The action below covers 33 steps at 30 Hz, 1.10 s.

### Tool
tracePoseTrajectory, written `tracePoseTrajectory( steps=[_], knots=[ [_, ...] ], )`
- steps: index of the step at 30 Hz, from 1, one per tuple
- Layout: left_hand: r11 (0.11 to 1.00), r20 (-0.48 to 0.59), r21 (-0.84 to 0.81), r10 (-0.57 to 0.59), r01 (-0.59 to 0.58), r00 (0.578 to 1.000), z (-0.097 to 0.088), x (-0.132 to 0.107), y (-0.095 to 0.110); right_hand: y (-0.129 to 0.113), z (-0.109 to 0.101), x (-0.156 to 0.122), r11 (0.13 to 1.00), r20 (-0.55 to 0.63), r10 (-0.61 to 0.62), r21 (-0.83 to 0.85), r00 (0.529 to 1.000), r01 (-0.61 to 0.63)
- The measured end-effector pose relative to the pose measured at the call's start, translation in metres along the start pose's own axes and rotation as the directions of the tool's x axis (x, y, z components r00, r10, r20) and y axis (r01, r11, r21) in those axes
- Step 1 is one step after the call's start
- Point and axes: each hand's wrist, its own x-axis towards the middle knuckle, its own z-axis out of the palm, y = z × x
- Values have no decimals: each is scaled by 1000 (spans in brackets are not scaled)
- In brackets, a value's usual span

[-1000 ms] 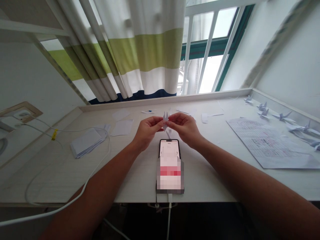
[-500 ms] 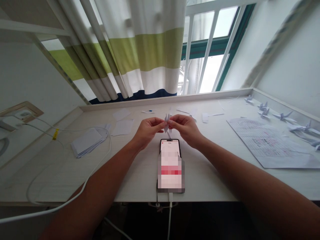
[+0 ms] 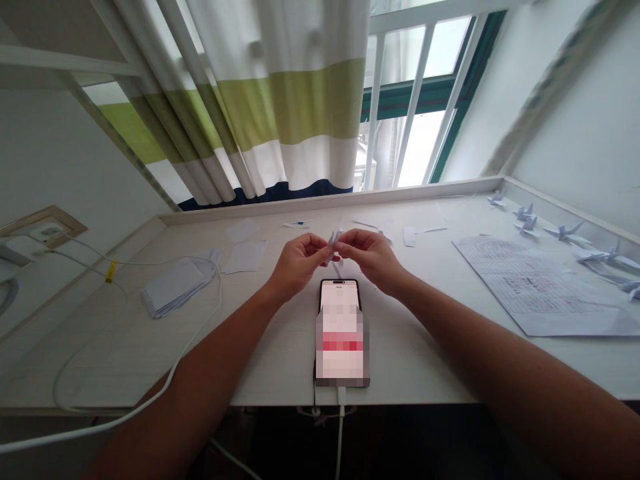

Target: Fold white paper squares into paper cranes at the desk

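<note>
Between my two hands is a small piece of folded white paper (image 3: 333,238), its pointed tips sticking up above my fingers. My left hand (image 3: 299,262) pinches it from the left between thumb and fingers. From the right, my right hand (image 3: 371,257) pinches its other side, and the two thumbs nearly meet. Fingers cover most of the paper's lower part. Just below the hands, a phone (image 3: 340,300) with a lit, partly blurred screen lies on the white desk (image 3: 415,360), plugged into a white cable (image 3: 341,433).
Several folded paper cranes (image 3: 567,231) line the right edge beside a printed sheet (image 3: 545,287). A stack of white paper (image 3: 175,287) lies left, near a looping white cord (image 3: 215,300). Paper scraps (image 3: 410,236) and a blue-marked item (image 3: 300,223) lie behind my hands. A curtain (image 3: 295,100) hangs beyond.
The paper's tips stand slightly lower and tilt differently between my fingers. My left fingers have shifted a little around it; both hands keep nearly the same place.
</note>
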Motion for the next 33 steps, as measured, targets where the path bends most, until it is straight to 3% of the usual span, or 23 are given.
tracePoseTrajectory(
  steps=[4, 8, 14, 19, 23, 26, 33],
  knots=[
    [971, -33, 197, 142, -133, 989, -1, -1, -2, -4, -2, -1, 929, -132, -209, -336, 969, 154],
    [867, -22, 413, 315, -278, 949, -4, -2, -2, -10, -3, -3, 781, -38, -393, -542, 919, 312],
    [724, 54, 551, 466, -416, 883, -9, -1, -4, -8, -5, -2, 705, 71, -424, -600, 903, 379],
    [717, 56, 562, 465, -413, 883, -9, -2, -3, -6, -10, 0, 626, 149, -450, -650, 881, 430],
    [737, 88, 535, 438, -413, 895, -11, -2, -2, -10, -18, 3, 434, 353, -471, -705, 809, 561],
    [718, 116, 550, 440, -426, 891, -13, 0, -2, -12, -23, 5, 338, 426, -434, -740, 794, 582],
    [742, 140, 535, 393, -404, 909, -12, 0, -2, -10, -26, 8, 330, 395, -391, -783, 831, 528]
  ],
)
